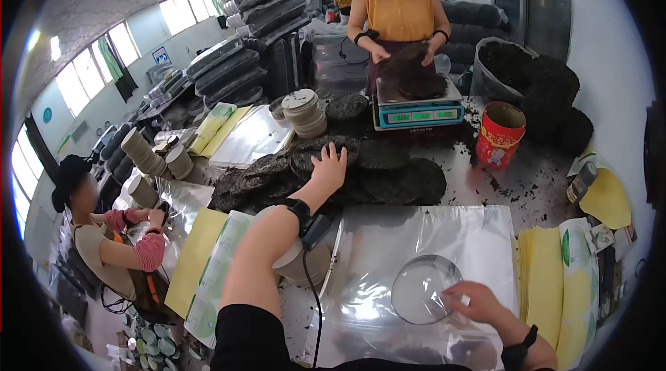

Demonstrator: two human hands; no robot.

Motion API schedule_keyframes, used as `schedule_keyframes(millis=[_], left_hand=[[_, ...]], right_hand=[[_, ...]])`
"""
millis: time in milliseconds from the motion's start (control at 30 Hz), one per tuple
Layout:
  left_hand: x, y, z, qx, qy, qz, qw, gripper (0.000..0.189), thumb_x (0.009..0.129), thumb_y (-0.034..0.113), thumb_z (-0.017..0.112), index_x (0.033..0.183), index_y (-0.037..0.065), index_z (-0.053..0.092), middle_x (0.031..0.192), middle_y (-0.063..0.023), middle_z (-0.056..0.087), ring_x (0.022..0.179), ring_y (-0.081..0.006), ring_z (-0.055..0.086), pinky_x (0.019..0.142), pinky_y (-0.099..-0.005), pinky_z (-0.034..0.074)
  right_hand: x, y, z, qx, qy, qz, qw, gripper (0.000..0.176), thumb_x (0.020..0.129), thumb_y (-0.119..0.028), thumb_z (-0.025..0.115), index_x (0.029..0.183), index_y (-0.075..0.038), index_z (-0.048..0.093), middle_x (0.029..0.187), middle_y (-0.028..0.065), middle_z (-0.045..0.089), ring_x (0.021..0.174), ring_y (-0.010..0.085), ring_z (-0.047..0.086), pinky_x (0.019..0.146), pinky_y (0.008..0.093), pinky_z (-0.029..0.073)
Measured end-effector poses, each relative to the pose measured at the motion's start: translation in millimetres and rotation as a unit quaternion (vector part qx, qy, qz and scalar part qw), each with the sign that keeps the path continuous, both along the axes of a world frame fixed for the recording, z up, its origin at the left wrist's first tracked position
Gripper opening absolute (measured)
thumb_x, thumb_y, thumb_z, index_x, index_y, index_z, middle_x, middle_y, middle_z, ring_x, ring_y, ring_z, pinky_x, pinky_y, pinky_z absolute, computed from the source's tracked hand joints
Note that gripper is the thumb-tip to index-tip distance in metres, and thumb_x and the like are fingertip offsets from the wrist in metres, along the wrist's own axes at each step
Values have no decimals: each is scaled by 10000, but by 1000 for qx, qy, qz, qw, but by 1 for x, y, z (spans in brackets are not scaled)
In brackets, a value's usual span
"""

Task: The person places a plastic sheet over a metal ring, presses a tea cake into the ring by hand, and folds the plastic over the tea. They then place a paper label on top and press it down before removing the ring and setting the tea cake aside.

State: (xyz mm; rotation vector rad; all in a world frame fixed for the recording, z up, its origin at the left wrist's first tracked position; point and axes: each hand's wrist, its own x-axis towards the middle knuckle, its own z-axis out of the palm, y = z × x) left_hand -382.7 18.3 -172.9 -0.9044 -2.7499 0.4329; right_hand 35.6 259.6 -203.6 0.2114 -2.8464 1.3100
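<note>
My left hand [329, 166] reaches forward with its fingers spread over a dark, crumbly round cake [302, 158], which looks like dried seaweed. The thumb side is partly hidden. More dark round cakes [416, 182] lie overlapped beside and below it. Near the front, my right hand [479, 302] pinches the right edge of a clear round ring [397, 295] with a thin rim. That ring rests on a stack of clear plastic bags [361, 246].
Across the table a person [399, 7] holds a dark cake over a digital scale [416, 113]. A red bucket [501, 134] stands right. White round discs [304, 111] are stacked behind the cakes. Yellow sheets [540, 274] lie right. Another person [114, 246] works at left.
</note>
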Motion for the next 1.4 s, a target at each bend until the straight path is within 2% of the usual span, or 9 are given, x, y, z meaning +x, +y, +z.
schedule_keyframes(millis=[300,433,733,933,1033,1100,1233,1333,1400], left_hand=[[194,17,49,71,73,-348,932,621,827,179,552,1419,86,388,1466,-257,323,1367,-402,315,1034,-609,309],[245,27,17,79,11,-388,918,629,815,183,581,1411,95,402,1471,-241,320,1379,-377,303,1039,-595,313],[230,-151,45,186,34,-33,981,664,885,345,600,1399,-10,376,1502,-206,292,1408,-367,241,1115,-564,193],[221,-173,59,245,-133,-100,955,431,924,148,504,1325,-4,457,1355,-241,469,1290,-375,424,1063,-448,353],[176,-189,74,367,34,-162,915,386,846,34,540,1229,62,577,1071,-140,667,924,-305,657,788,-382,537],[220,-141,116,258,42,-249,933,363,881,37,511,1238,22,577,1207,-154,622,1086,-269,611,895,-373,493],[279,3,-5,337,-140,-513,777,462,840,110,546,1290,7,537,1376,-157,501,1298,-304,459,1078,-406,374],[334,48,-124,154,-235,-448,848,575,860,206,573,1403,81,428,1449,-146,415,1336,-300,406,1091,-419,354],[322,61,-85,187,-253,-400,861,652,860,292,593,1436,86,367,1496,-145,334,1388,-301,307,1121,-473,272]], right_hand=[[-142,14,86,-361,61,-175,914,933,799,-353,759,1441,64,226,1384,247,413,1292,282,417,1035,357,369],[-152,13,29,-106,44,-256,960,1043,653,-295,840,1402,124,247,1342,257,448,1240,295,465,1017,340,388],[-65,30,-37,-379,21,-238,894,810,677,-69,775,1382,-20,377,1230,145,528,1097,252,542,944,370,451],[-33,29,-15,-560,69,-272,779,625,760,-19,669,1338,-10,432,1206,129,570,1100,253,560,967,370,454],[-4,71,-13,-552,129,-353,745,555,796,-43,624,1326,2,465,1220,132,587,1103,255,568,976,371,451],[21,103,-25,-588,155,-368,703,514,814,-53,614,1310,-3,490,1206,129,598,1096,258,575,974,376,452],[53,120,-22,-604,198,-423,646,480,845,-51,589,1314,-12,493,1232,135,584,1135,263,556,993,383,440],[77,100,-18,-548,224,-445,672,513,873,-41,574,1363,-20,425,1295,143,529,1176,272,526,1005,393,436],[80,93,-22,-526,236,-491,653,528,913,-50,554,1402,-26,358,1332,156,484,1196,274,504,1011,397,435]])
